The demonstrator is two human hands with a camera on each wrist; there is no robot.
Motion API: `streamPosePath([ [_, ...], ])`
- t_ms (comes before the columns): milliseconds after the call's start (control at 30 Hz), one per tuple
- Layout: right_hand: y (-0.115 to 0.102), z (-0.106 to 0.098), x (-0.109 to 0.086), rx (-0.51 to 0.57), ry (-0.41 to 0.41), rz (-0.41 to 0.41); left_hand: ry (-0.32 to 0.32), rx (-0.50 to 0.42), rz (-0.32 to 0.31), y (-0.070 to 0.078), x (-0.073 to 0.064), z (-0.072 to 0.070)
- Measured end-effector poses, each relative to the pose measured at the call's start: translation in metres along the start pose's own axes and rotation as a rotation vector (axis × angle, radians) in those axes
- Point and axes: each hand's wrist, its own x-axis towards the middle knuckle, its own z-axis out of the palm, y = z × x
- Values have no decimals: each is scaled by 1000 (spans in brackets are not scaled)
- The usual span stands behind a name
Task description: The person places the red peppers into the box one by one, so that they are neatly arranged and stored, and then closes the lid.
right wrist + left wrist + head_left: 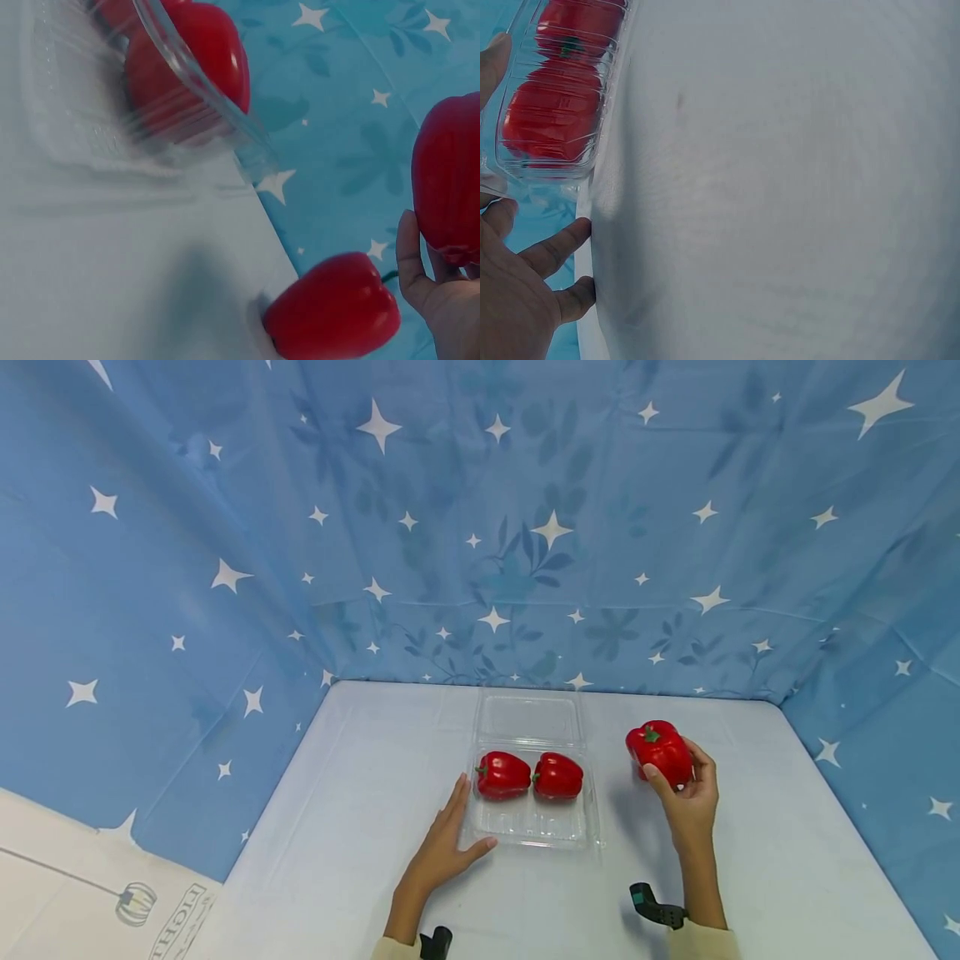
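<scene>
A clear plastic clamshell box point(525, 842) lies with its lid folded back. Two red bell peppers, one on the left point(502, 775) and one on the right point(558, 776), lie side by side in its far part. Along the box's left side, my left hand point(438, 852) is spread, its thumb near the front left corner; whether it touches the box is hard to tell. To the right of the box, my right hand point(693, 802) holds a third red bell pepper point(663, 756) above the table, green stem facing away. Another bell pepper point(334, 307) lies on the table, seen in the right wrist view.
The clear lid point(529, 718) lies toward the back of the white table point(375, 743). Blue curtains point(480, 568) with white stars hang behind the table and at both sides. Each wrist wears a black strap device, such as the right one point(656, 910).
</scene>
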Motion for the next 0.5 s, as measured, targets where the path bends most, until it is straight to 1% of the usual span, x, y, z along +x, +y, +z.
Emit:
streamPosePath([
  [167,0,11,-5,-33,-66,18,4,-5,8,1,1,0],
  [300,-1,20,-10,-70,-122,27,4,3,1,1,1,-1],
  [400,-1,26,-14,-87,-176,40,2,1,-8,1,0,0],
  [500,-1,31,-18,-125,-255,49,6,-1,-1,1,0,0],
])
